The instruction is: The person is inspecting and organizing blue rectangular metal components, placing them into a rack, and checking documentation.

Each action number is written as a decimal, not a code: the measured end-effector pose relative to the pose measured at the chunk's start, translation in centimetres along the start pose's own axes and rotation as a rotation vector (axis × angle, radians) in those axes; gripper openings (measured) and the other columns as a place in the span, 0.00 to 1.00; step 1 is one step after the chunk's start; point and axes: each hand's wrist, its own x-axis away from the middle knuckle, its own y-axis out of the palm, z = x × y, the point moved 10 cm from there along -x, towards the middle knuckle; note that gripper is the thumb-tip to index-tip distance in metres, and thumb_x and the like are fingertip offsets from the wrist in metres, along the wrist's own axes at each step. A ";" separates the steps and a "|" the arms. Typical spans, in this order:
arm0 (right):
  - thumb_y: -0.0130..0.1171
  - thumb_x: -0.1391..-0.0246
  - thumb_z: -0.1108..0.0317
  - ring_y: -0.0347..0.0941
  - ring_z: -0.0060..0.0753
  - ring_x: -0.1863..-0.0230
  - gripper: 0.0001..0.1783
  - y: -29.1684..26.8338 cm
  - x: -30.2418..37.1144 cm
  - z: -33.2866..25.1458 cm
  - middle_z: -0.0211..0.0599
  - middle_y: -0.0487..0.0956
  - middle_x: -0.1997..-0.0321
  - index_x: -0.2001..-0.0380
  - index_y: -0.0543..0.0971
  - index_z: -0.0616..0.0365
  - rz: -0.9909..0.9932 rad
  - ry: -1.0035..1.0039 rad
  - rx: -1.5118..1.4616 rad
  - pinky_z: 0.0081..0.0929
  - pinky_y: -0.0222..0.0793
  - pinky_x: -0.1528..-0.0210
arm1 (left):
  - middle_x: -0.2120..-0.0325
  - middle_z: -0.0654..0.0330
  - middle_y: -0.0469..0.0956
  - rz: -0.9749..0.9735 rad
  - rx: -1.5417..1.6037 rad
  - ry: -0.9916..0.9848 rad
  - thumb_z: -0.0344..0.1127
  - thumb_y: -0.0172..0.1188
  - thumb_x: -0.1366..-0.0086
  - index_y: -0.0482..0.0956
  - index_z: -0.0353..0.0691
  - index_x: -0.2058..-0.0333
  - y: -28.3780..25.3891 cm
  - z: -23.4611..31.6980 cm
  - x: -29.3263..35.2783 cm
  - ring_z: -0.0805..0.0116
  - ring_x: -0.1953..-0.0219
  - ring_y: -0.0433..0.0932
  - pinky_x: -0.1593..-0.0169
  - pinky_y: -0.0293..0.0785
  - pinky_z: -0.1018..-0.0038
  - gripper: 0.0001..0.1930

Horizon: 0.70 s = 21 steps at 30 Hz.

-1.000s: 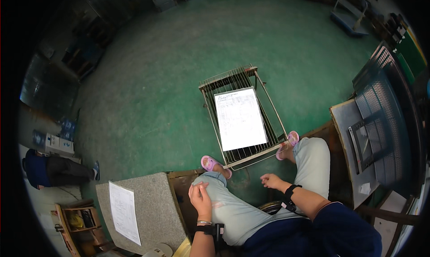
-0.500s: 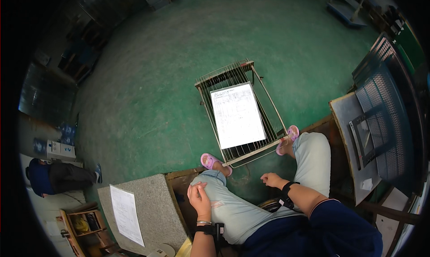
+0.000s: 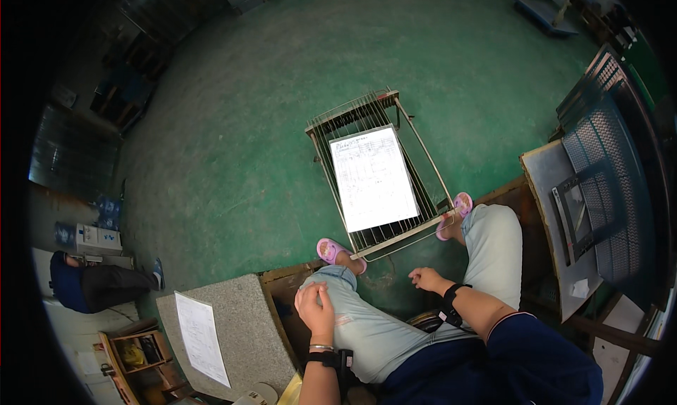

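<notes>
My left hand (image 3: pixel 315 308) lies on my left thigh, on the pale, torn jeans (image 3: pixel 374 338), with its fingers laid along the cloth and nothing in it. Between my knees, above the floor, my right hand (image 3: pixel 427 279) hangs with its fingers curled in and no object showing in them. Past my feet stands a low wire rack (image 3: pixel 356 116) with a row of thin bars. On it rests a white sheet with a printed form (image 3: pixel 374 179), beyond the reach of both hands as they are.
A second white sheet (image 3: pixel 201 338) lies on a grey stone-like slab (image 3: pixel 243 313) at my left. At right stand perforated metal panels (image 3: pixel 599 144) and a tilted board (image 3: pixel 546 186) bearing a dark frame. Another person (image 3: pixel 92 285) is at far left; a trolley (image 3: pixel 546 17) stands far right.
My left hand's fingers have settled lower onto the thigh. My right hand has barely moved. The person at far left has shifted posture slightly.
</notes>
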 end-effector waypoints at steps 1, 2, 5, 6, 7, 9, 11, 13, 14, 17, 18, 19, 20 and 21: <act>0.43 0.44 0.73 0.77 0.30 0.73 0.14 0.0 0.1 -0.1 0.41 0.79 0.69 0.59 0.77 0.61 -0.003 -0.002 -0.001 0.24 0.74 0.67 | 0.70 0.63 0.78 -0.022 -0.066 0.038 0.33 0.53 0.43 0.77 0.42 0.74 0.2 0.5 -0.2 0.62 0.58 0.75 0.45 0.60 0.61 0.06; 0.46 0.48 0.75 0.77 0.31 0.72 0.14 0.0 0.1 0.0 0.41 0.79 0.70 0.60 0.77 0.62 0.000 0.033 -0.069 0.25 0.74 0.67 | 0.70 0.63 0.78 -0.020 -0.071 0.037 0.33 0.53 0.43 0.77 0.42 0.74 0.0 0.8 -0.6 0.62 0.58 0.75 0.45 0.60 0.61 0.06; 0.48 0.53 0.77 0.76 0.32 0.70 0.15 -0.2 -0.1 0.3 0.42 0.79 0.71 0.61 0.78 0.64 0.004 0.080 -0.142 0.26 0.74 0.68 | 0.70 0.61 0.78 -0.186 -0.161 0.093 0.33 0.54 0.44 0.77 0.42 0.73 1.2 1.8 -1.9 0.57 0.59 0.74 0.48 0.63 0.63 0.05; 0.47 0.52 0.78 0.76 0.31 0.70 0.15 -0.3 0.0 0.4 0.42 0.78 0.71 0.61 0.78 0.64 0.007 0.098 -0.149 0.26 0.74 0.68 | 0.69 0.61 0.79 -0.357 -0.148 0.096 0.34 0.54 0.43 0.78 0.41 0.70 2.5 0.9 -2.2 0.60 0.60 0.75 0.49 0.64 0.65 0.06; 0.47 0.52 0.78 0.76 0.31 0.70 0.15 -0.1 -0.1 0.0 0.42 0.78 0.71 0.61 0.78 0.64 -0.004 0.088 -0.148 0.26 0.74 0.68 | 0.68 0.61 0.79 -0.527 -0.134 0.094 0.35 0.54 0.41 0.78 0.40 0.67 3.7 0.0 -2.3 0.63 0.60 0.75 0.50 0.66 0.67 0.07; 0.42 0.41 0.71 0.76 0.27 0.71 0.14 0.3 -0.1 -0.6 0.40 0.79 0.66 0.56 0.75 0.61 -0.057 0.104 -0.142 0.23 0.72 0.69 | 0.67 0.61 0.79 -0.687 0.122 -0.082 0.36 0.55 0.40 0.78 0.39 0.66 3.7 -3.0 -3.6 0.66 0.60 0.75 0.51 0.66 0.69 0.09; 0.42 0.41 0.71 0.76 0.28 0.70 0.15 0.2 -0.2 -0.4 0.40 0.78 0.64 0.55 0.74 0.59 -0.067 0.157 -0.262 0.23 0.72 0.69 | 0.64 0.61 0.78 -0.862 0.433 -0.257 0.38 0.52 0.36 0.76 0.35 0.61 3.5 -2.8 -5.3 0.74 0.60 0.74 0.55 0.70 0.75 0.13; 0.41 0.39 0.69 0.76 0.29 0.66 0.15 0.0 -0.7 0.6 0.39 0.77 0.59 0.51 0.71 0.55 -0.062 0.269 -0.468 0.24 0.72 0.68 | 0.64 0.61 0.77 -0.741 0.535 -0.388 0.37 0.49 0.34 0.75 0.34 0.60 2.0 -1.6 -8.9 0.73 0.61 0.74 0.54 0.70 0.76 0.13; 0.41 0.39 0.69 0.76 0.29 0.66 0.15 -0.2 -1.0 1.0 0.39 0.77 0.59 0.51 0.71 0.55 -0.059 0.267 -0.468 0.24 0.72 0.68 | 0.64 0.61 0.77 -0.655 0.548 -0.402 0.37 0.49 0.34 0.75 0.34 0.60 1.3 -0.5 -10.9 0.73 0.62 0.74 0.55 0.70 0.76 0.12; 0.43 0.39 0.63 0.76 0.31 0.65 0.19 -1.3 -3.0 3.6 0.40 0.75 0.55 0.45 0.64 0.50 0.214 0.448 -0.874 0.27 0.72 0.67 | 0.64 0.60 0.77 -0.472 0.578 -0.381 0.40 0.48 0.33 0.75 0.36 0.60 1.4 -2.1 -14.2 0.74 0.63 0.74 0.57 0.70 0.77 0.13; 0.44 0.39 0.61 0.76 0.32 0.65 0.21 -1.5 -3.6 5.1 0.40 0.74 0.53 0.44 0.62 0.49 0.318 0.517 -0.940 0.28 0.72 0.66 | 0.66 0.61 0.77 -0.444 0.565 -0.379 0.40 0.48 0.33 0.75 0.36 0.62 2.6 -3.2 -14.6 0.74 0.64 0.74 0.58 0.70 0.77 0.13; 0.44 0.39 0.58 0.75 0.34 0.65 0.21 -1.4 -4.2 6.3 0.39 0.73 0.55 0.44 0.61 0.49 0.371 0.576 -0.940 0.30 0.72 0.66 | 0.68 0.62 0.77 -0.419 0.553 -0.381 0.40 0.48 0.33 0.75 0.36 0.64 4.0 -4.7 -14.5 0.74 0.65 0.74 0.59 0.70 0.78 0.13; 0.43 0.39 0.55 0.75 0.35 0.64 0.22 -1.6 -4.8 7.6 0.38 0.73 0.56 0.44 0.60 0.48 0.433 0.634 -0.942 0.31 0.72 0.66 | 0.70 0.64 0.76 -0.462 0.551 -0.416 0.41 0.48 0.33 0.76 0.36 0.66 6.3 -6.3 -14.0 0.75 0.67 0.73 0.61 0.70 0.78 0.14; 0.40 0.39 0.53 0.74 0.36 0.64 0.21 -1.6 -5.8 8.4 0.37 0.73 0.59 0.45 0.60 0.48 0.481 0.647 -0.995 0.34 0.72 0.65 | 0.71 0.64 0.76 -0.559 0.524 -0.475 0.42 0.48 0.33 0.76 0.37 0.66 9.0 -8.7 -13.0 0.76 0.68 0.73 0.62 0.70 0.79 0.14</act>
